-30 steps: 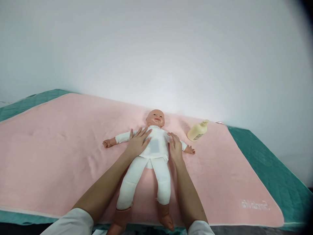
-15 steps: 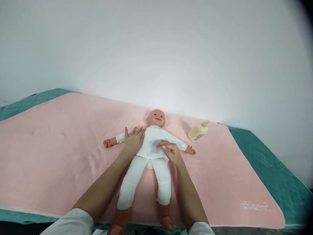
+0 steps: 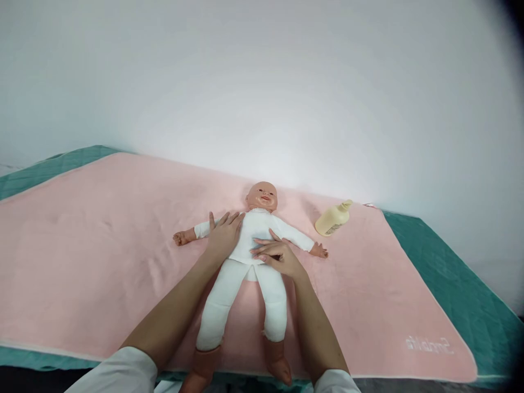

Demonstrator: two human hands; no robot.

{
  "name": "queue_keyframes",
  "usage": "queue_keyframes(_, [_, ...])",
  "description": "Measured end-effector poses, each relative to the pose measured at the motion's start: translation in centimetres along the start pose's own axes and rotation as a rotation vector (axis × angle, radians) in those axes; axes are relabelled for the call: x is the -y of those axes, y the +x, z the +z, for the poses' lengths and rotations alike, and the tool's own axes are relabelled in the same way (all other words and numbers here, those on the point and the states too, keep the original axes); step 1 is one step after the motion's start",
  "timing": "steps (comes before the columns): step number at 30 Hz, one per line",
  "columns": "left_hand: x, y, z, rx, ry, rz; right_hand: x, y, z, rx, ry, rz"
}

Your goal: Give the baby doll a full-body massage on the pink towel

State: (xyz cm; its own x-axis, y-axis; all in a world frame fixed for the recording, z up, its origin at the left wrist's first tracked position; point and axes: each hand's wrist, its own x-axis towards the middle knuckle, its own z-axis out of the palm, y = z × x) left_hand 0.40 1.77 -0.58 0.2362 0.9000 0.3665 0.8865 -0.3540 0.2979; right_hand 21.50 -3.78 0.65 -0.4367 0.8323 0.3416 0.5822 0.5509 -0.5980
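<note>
A baby doll [image 3: 250,226] with a white cloth body lies on its back, arms spread and legs toward me. My left hand [image 3: 224,236] lies flat against the side of the doll's chest, near its armpit, with the fingers stretched out. Over the lower belly is my right hand [image 3: 282,256], its fingers extended and spread. A greyish patch shows on the white cloth by those fingertips. Whether the right fingertips press on the cloth I cannot tell.
A pale yellow pump bottle [image 3: 331,219] stands right of the doll's shoulder. Under everything is a pink blanket [image 3: 102,245] on a green quilted cover [image 3: 450,273]. A plain white wall [image 3: 262,87] rises along the far edge.
My right hand has shifted a little down and left on the doll's belly, and its fingers have spread apart. The left hand stays in place.
</note>
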Motion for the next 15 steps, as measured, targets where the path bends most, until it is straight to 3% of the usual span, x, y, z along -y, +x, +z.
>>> queue_keyframes(4, [0.0,0.0,0.0,0.01,-0.013,-0.019,0.6,0.2,-0.3,0.098,0.081,0.006])
queue_keyframes(15, [-0.2,0.0,-0.1,0.018,-0.037,-0.036,0.9,0.6,-0.4,0.073,0.137,0.005])
